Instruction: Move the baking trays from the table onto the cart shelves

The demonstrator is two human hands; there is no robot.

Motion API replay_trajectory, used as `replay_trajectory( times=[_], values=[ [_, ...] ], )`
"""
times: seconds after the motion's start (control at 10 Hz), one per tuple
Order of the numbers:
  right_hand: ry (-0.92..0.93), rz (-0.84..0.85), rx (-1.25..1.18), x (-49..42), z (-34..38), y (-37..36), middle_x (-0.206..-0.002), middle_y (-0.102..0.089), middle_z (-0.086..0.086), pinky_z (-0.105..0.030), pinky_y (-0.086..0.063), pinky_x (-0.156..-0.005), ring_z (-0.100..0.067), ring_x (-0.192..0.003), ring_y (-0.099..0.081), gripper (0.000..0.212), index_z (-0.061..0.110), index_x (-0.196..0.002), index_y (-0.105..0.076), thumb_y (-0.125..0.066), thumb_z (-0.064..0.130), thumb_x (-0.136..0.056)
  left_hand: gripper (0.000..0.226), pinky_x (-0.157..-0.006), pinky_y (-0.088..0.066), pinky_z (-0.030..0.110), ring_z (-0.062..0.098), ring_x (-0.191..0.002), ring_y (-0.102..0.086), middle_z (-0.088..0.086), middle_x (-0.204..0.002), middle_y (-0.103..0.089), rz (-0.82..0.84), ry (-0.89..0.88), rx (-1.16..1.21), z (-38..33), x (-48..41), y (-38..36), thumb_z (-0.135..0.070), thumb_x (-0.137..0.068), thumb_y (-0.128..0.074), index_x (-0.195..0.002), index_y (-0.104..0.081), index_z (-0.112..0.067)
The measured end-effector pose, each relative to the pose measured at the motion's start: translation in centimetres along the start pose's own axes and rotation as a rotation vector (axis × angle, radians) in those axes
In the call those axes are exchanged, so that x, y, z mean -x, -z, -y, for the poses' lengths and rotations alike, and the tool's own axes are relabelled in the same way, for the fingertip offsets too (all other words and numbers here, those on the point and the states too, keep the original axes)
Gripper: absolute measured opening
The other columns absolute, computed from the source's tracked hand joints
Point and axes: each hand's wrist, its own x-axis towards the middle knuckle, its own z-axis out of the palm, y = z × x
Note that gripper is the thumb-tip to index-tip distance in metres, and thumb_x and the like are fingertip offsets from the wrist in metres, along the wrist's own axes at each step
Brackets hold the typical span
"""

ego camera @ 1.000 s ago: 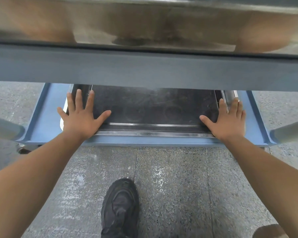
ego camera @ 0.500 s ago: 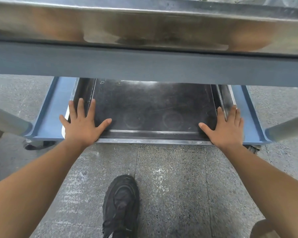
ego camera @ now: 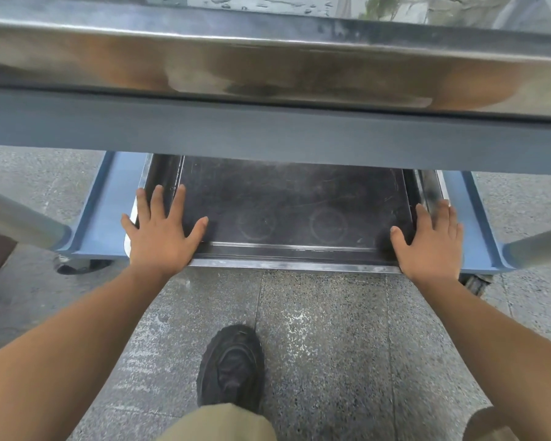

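**Flat palms on a tray at the lower shelf**

The dark baking tray [ego camera: 287, 205] lies on the cart's blue lower shelf [ego camera: 109, 214], its near rim at the shelf's front edge. The left hand [ego camera: 161, 237] and right hand [ego camera: 430, 246] press flat on its near corners, fingers straight and spread, gripping nothing. Both arms stretch forward and down. A black shoe [ego camera: 231, 367] stands on the speckled floor [ego camera: 331, 345].

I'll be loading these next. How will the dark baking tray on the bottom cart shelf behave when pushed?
The baking tray looks like rigid metal, so it should slide without flexing. Wide and shallow, it seems unlikely to tip. Smooth metal on the blue cart shelf likely glides easily.
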Motion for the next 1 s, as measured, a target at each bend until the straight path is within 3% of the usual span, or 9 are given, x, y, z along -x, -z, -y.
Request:
replay_trajectory(
  times=[0.2, 0.6, 1.0],
  values=[
    [-0.01, -0.012, 0.0, -0.1, 0.4, 0.2, -0.162, -0.011, -0.017, -0.047, -0.008, -0.121, -0.032, -0.15, -0.007, 0.073, 0.017, -0.149, -0.031, -0.029, 0.06, -0.09, 0.076, -0.113, -0.01, 0.068, 0.033, -0.151, 0.008, 0.011, -0.164, -0.013, -0.006, -0.001, -0.002, -0.1, -0.5, 0.1, -0.073, -0.09, -0.013, -0.155, -0.01, -0.034],
    [0.001, 0.054, 0.032, -0.9, 0.3, 0.5, -0.163, -0.002, -0.017, -0.047, -0.004, -0.121, -0.031, -0.151, 0.001, 0.077, 0.018, -0.153, -0.024, -0.028, 0.063, -0.09, 0.075, -0.113, -0.01, 0.067, 0.031, -0.15, 0.013, 0.01, -0.164, -0.009, 0.025, 0.007, -0.042, -0.6, -1.1, 0.2, -0.073, -0.091, -0.015, -0.155, -0.008, -0.035],
    [-0.002, 0.292, 0.029, -1.7, 0.4, 2.7, -0.163, 0.011, -0.017, -0.048, 0.003, -0.119, -0.034, -0.149, 0.012, 0.095, 0.027, -0.155, -0.013, -0.021, 0.085, -0.08, 0.093, -0.11, -0.018, 0.068, 0.029, -0.151, 0.008, 0.007, -0.163, -0.013, 0.161, 0.047, -0.04, -0.7, -1.5, 2.1, -0.086, -0.079, -0.014, -0.154, -0.01, -0.031]
  ],
)
